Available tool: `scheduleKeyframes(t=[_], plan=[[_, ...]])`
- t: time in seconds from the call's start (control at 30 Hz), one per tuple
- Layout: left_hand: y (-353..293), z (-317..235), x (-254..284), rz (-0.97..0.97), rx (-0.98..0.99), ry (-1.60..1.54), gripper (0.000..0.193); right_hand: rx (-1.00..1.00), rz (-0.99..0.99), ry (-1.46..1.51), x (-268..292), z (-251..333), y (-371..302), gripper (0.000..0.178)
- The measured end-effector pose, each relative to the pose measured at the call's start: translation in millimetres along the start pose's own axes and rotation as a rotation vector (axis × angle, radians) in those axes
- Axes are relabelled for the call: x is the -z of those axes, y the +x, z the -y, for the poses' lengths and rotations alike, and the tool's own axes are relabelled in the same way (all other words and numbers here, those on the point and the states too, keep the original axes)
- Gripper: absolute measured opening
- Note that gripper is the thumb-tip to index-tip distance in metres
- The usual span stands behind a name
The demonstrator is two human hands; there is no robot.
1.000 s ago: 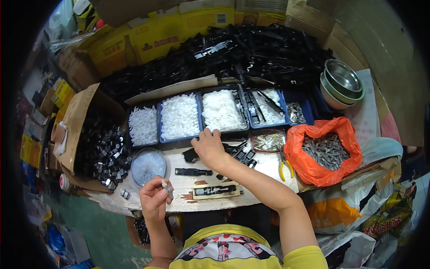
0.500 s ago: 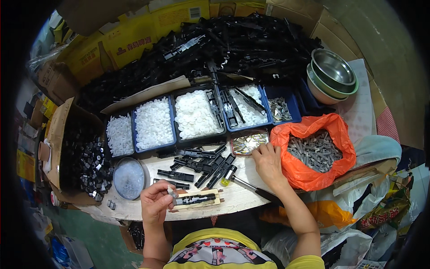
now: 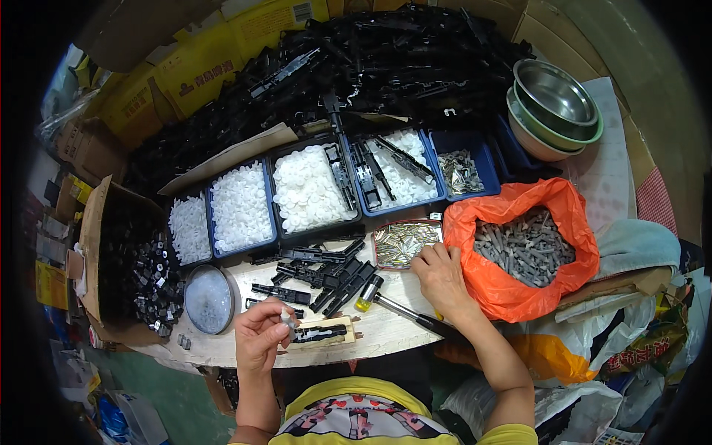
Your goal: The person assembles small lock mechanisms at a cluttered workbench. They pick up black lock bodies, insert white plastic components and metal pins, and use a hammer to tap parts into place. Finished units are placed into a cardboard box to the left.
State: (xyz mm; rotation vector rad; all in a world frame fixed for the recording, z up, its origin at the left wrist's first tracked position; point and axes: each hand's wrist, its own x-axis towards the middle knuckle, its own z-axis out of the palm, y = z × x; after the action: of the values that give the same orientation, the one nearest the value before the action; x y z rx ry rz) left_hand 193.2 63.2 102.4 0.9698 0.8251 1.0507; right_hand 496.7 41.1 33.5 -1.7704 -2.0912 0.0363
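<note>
Pinching a small grey part (image 3: 288,319) in your left hand (image 3: 259,337) above the wooden jig (image 3: 326,334), your right hand (image 3: 439,276) — fingers loosely curled, holding nothing visible — rests beside the tray of metal pieces (image 3: 404,242), handy for picking.

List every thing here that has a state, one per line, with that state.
Left hand: pinching a small grey part.
Right hand: open, fingers at the metal tray.
Orange bag: open, full of grey pieces.
Hammer: lying flat, unheld.
Metal bowls: stacked, empty on top.
</note>
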Motion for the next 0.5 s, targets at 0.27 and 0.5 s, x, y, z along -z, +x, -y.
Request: scheduleKeyframes(t=[0.27, 0.5], plan=[[3.4, -0.4, -1.8, 0.055, 0.033, -0.033, 0.022, -0.066, -0.143, -0.090, 7.5, -12.0, 44.1, 0.024], [5.2, -0.4, 3.6, 0.046, 0.038, -0.037, 0.022, -0.115, 0.148, -0.196, -1.1, -22.9, 54.1, 0.040]])
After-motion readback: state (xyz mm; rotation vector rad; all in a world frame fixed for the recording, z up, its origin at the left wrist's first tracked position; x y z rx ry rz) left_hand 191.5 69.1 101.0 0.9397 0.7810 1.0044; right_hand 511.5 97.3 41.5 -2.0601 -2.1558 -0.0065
